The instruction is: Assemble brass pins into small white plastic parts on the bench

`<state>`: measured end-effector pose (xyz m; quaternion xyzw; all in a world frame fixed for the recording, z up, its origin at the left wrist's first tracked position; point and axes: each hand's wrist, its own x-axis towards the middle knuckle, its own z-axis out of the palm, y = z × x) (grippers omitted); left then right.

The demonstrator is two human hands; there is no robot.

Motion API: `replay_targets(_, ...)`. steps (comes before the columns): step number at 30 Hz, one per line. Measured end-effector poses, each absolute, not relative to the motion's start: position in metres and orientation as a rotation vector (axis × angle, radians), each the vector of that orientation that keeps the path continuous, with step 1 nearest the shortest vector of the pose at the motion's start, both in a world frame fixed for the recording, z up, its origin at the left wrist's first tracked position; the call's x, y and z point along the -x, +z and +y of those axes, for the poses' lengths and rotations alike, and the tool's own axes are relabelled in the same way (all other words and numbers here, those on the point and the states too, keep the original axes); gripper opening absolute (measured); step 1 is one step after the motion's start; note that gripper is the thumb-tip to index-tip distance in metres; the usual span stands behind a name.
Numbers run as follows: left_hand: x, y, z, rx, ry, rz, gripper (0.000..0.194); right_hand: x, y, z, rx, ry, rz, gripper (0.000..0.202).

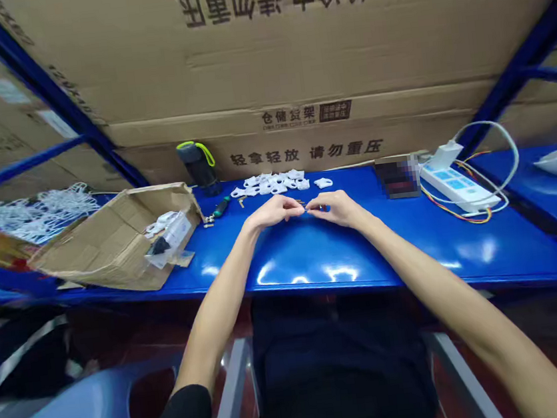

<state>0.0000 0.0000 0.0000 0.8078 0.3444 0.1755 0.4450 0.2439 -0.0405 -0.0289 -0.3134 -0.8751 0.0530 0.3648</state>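
Note:
Over the blue table [313, 245], my left hand [279, 210] and my right hand [333, 208] nearly meet at the fingertips. Both are closed in a pinch. Whatever sits between the fingers is too small to name; a few tiny brass-coloured bits show just beside the fingertips. Behind my hands lies a loose pile of white plastic parts [270, 183], some with a round hole. One more white part [323, 182] rests a little to their right. A green-and-black screwdriver [221, 207] and small brass pieces [208, 222] lie left of my left hand.
An open cardboard box [111, 245] with bagged items stands at the left, a dark bottle [199, 167] behind it. On the right are a blurred dark object [398, 177] and a white power strip [460, 187] with looping cables. Large cartons [266, 63] form the back wall.

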Motion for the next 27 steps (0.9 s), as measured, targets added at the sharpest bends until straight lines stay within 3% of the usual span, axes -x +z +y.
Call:
replay_targets(9,0.004,0.006,-0.001,-2.088,0.550,1.073,0.040,-0.266,-0.025,-0.033,0.983,0.059,-2.277,0.020)
replay_targets(18,0.009,0.001,0.008,-2.241,0.670,1.191,0.013,-0.285,-0.027,-0.027,1.148,0.005,-2.251,0.024)
replay_targets(27,0.060,0.005,-0.014,-2.250,0.793,1.364,0.024,-0.280,-0.030,-0.035,1.181,0.013,-2.227,0.035)
